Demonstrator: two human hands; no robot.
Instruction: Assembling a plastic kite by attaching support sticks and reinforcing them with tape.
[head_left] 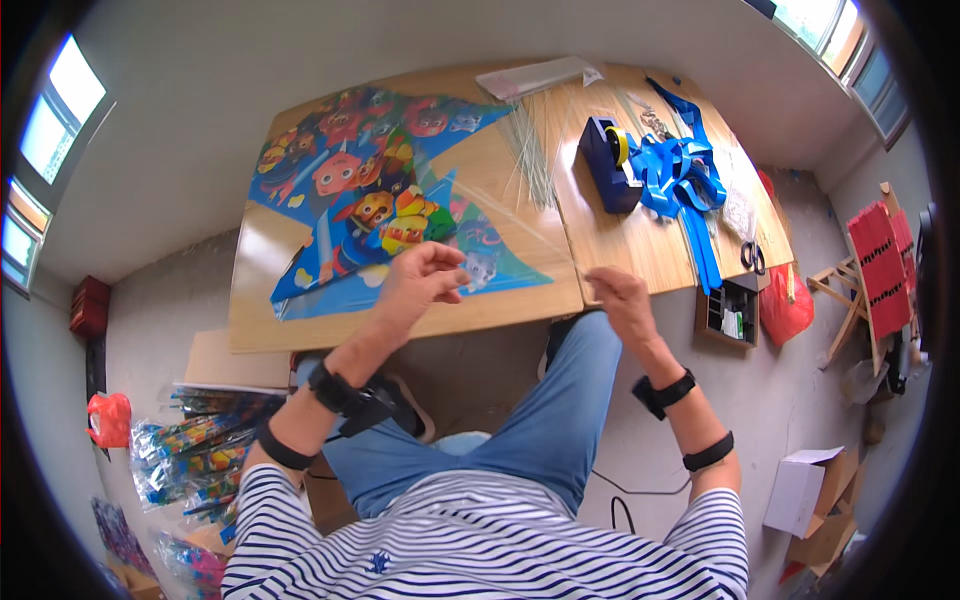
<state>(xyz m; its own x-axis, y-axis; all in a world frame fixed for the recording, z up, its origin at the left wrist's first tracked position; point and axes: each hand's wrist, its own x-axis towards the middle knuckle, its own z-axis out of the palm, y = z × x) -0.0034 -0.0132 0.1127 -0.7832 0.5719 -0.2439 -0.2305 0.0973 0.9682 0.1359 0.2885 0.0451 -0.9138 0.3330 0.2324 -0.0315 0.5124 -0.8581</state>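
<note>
Basically, a big pale wood-topped table (650,255) w/ a seam across it takes up the centre & upper part of the frame. Overlapping glossy, mostly blue pointed sheets (345,180) w/ multicolour cartoon prints cover much of its surface, upper left to centre. Lower left: a pile of colourful clear-plastic-wrapped packets (205,455). Upper right: a tangled shiny blue ribbon (665,175), ends trailing toward the table's front edge. Upper centre, btwn sheets & ribbon: a loose bunch of thin, clear rods (535,165). Just beside the ribbon: a navy tape dispenser (607,175) w/ a yellow-cored roll. L hand (425,283), centre, is over the sheets' lower part, fingers curled in toward the thumb; R hand (622,298), right of centre, is nr the table's front edge, fingertips bunched. Hands are well apart; can't tell if either pinches anything. Smallest: black-handled scissors (753,258), right.
</note>
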